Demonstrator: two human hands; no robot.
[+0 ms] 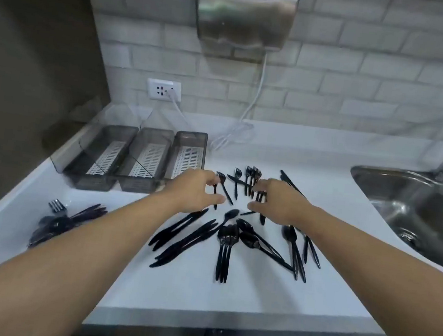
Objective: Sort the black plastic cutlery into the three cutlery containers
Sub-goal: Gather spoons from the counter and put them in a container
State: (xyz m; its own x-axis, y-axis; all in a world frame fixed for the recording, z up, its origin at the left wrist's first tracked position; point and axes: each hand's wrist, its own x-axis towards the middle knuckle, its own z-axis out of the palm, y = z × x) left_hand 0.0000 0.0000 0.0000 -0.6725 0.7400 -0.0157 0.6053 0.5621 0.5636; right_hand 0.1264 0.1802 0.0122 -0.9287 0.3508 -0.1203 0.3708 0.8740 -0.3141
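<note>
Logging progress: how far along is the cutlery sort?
Done: nothing. The three containers show only their white slotted liners. In hand: left hand and right hand reach over the forks; whether either grips one is unclear. Left: the knives, spoons and the bagged bundle on the counter.

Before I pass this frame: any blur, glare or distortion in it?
Head view: wide-angle bending curves the counter edge and wall tiles; the hand dryer shows soft glare and the sink bright reflections; the whole frame is slightly soft, the left hand and right hand included; lighting even, shadows faint.
</note>
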